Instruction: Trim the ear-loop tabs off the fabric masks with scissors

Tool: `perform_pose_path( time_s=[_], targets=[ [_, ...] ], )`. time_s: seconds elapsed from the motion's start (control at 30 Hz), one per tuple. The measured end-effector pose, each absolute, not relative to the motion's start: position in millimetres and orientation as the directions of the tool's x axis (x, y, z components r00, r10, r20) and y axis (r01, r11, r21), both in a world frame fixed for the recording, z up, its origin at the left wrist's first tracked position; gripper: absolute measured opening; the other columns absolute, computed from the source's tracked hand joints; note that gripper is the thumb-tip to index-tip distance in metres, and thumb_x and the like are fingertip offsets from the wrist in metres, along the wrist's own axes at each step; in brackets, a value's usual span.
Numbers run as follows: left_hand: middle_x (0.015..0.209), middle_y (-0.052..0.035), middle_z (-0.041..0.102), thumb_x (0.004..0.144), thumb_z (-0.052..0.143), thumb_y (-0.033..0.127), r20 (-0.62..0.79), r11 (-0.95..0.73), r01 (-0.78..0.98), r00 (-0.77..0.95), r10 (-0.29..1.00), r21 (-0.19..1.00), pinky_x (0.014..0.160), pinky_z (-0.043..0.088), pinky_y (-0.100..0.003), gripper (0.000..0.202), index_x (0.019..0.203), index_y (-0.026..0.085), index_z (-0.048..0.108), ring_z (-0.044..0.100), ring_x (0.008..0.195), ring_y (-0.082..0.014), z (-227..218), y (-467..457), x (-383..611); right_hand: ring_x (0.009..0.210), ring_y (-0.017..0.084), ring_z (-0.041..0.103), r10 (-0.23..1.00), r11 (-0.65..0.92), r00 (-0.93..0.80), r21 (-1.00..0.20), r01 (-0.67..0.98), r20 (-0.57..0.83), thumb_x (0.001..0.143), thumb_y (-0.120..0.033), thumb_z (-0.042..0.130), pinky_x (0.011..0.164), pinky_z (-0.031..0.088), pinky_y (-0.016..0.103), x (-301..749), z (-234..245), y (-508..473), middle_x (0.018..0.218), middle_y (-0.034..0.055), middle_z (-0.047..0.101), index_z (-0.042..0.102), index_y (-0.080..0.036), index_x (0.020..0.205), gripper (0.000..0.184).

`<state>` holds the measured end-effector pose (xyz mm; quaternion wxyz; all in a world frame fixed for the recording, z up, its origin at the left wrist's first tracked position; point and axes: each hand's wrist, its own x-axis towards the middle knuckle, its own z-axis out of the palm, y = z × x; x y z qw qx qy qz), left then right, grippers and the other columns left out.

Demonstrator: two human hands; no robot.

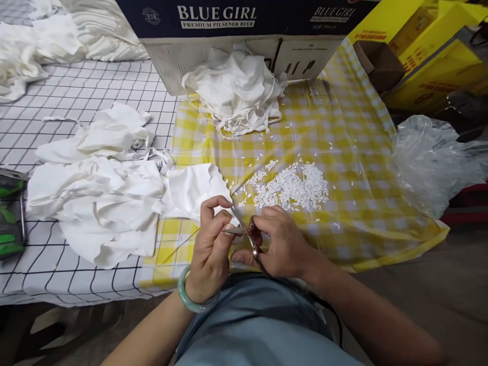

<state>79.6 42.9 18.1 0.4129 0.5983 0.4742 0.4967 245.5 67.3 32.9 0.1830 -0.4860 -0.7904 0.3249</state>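
My left hand (211, 246), with a green bangle at its wrist, is closed in a pinch on the edge of a white cloth piece (192, 188). Most of that piece lies flat on the yellow checked cover. Around the handles of a pair of scissors (256, 249), my right hand (284, 241) is closed. The blades are spread apart and point left, close to my left fingertips, where a small white bit of cloth shows. Whether the blades touch it I cannot tell. Just beyond my right hand lies a heap of small white snippets (292, 185).
White garments (102, 203) are piled on the left, and another white heap (236, 91) rests against a Blue Girl beer carton (163, 61). More white fabric (76, 35) lies far left. Clear plastic (427, 157) and yellow boxes (438, 81) stand right. A black-green object (11, 218) sits at left.
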Motion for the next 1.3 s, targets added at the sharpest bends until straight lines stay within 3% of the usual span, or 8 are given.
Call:
perform_pose_path(
  time_s=[0.5,1.0,1.3],
  targets=[
    [0.084,-0.0075,0.055,0.099,0.040,0.025,0.254,-0.265,0.187,0.083,0.964,0.946,0.102,0.036,-0.044,0.027,0.084,0.022,0.062,0.041,0.117,-0.0258,14.0,40.9,82.8,0.059,0.013,0.043,0.902,0.295,-0.432,-0.704,0.646,-0.019,0.072,-0.065,0.070,0.066,0.032,0.030,246.5,33.0,65.0,0.056,-0.0011,0.051,0.046,-0.020,0.056,0.054],
    [0.084,-0.0078,0.054,0.100,0.039,0.027,0.236,-0.252,0.235,0.096,0.967,0.939,0.100,0.038,-0.043,0.028,0.081,0.022,0.059,0.042,0.116,-0.0258,11.2,41.4,85.7,0.058,0.014,0.046,0.906,0.274,-0.419,-0.677,0.684,-0.057,0.072,-0.060,0.071,0.067,0.034,0.031,251.6,30.3,62.1,0.055,-0.0010,0.051,0.050,-0.020,0.056,0.048],
    [0.091,-0.0082,0.050,0.100,0.038,0.027,0.203,-0.245,0.227,0.194,0.960,0.942,0.097,0.039,-0.040,0.032,0.071,0.020,0.050,0.042,0.113,-0.0255,2.9,56.3,105.2,0.052,0.012,0.038,0.954,0.172,-0.288,-0.631,0.756,-0.085,0.076,-0.054,0.070,0.056,0.027,0.028,272.8,20.8,57.9,0.049,-0.0012,0.046,0.047,-0.020,0.048,0.049]
  ],
)
